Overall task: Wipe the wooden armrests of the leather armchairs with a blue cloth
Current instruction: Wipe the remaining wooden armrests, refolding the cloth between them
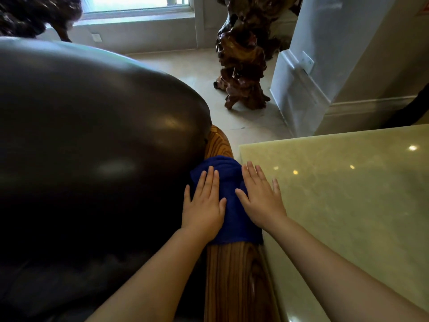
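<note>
blue cloth (pixel 228 205) lies draped over the wooden armrest (pixel 232 275) beside the leather armchair (pixel 92 135), my left hand (pixel 204 205) and right hand (pixel 260 201) pressing it flat with straight fingers, mid-wipe i judge, and next i should slide it along the grain toward the far end.

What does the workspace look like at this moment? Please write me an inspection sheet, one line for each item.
Surface: wooden armrest, grain visible, running away from the camera beside the dark leather armchair.
Job's things: blue cloth draped over the armrest, part of the wood bare before and beyond it.
Clutter: nothing seen.
Grippers: left hand and right hand both lie flat on the cloth, fingers straight.
Cables: nothing seen.
Surroundings: glossy pale stone tabletop close at the right; carved root sculpture on the tiled floor; window behind; white wall corner.
</note>
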The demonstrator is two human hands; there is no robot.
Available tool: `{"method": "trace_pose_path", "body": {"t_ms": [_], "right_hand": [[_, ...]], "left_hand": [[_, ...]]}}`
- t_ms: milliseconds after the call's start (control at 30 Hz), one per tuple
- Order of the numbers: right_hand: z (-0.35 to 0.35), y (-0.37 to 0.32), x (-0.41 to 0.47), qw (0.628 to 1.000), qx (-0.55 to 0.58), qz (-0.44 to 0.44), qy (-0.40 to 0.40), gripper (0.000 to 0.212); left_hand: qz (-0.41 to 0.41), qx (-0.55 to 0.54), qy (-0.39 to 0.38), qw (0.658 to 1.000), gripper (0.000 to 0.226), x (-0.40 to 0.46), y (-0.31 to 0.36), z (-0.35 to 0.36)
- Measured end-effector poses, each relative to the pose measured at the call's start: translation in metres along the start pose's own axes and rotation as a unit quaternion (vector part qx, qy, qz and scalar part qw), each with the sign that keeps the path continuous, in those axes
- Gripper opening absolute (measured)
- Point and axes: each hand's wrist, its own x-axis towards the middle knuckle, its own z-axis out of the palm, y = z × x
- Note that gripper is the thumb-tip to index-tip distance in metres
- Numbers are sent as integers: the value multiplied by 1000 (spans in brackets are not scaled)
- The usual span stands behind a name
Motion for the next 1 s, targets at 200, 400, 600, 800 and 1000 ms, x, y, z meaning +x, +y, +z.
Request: {"method": "trace_pose_path", "body": {"t_ms": [200,400,600,800,1000], "right_hand": [[-12,10,-14,985,144,-78,-51,62],[-4,6,3,982,160,-33,-94,61],[0,6,9,983,184,-9,-12,56],[-4,-1,-5,993,109,13,51,40],[-10,-2,-36,995,0,-67,75,29]], "left_hand": [[104,-2,-26,994,52,-23,-10,4],[11,-45,-21,999,56,4,-6,-9],[4,-21,18,1000,54,12,-3,-15],[35,-46,60,997,43,-10,-2,-11],[29,-25,82,996,30,-38,2,-11]]}}
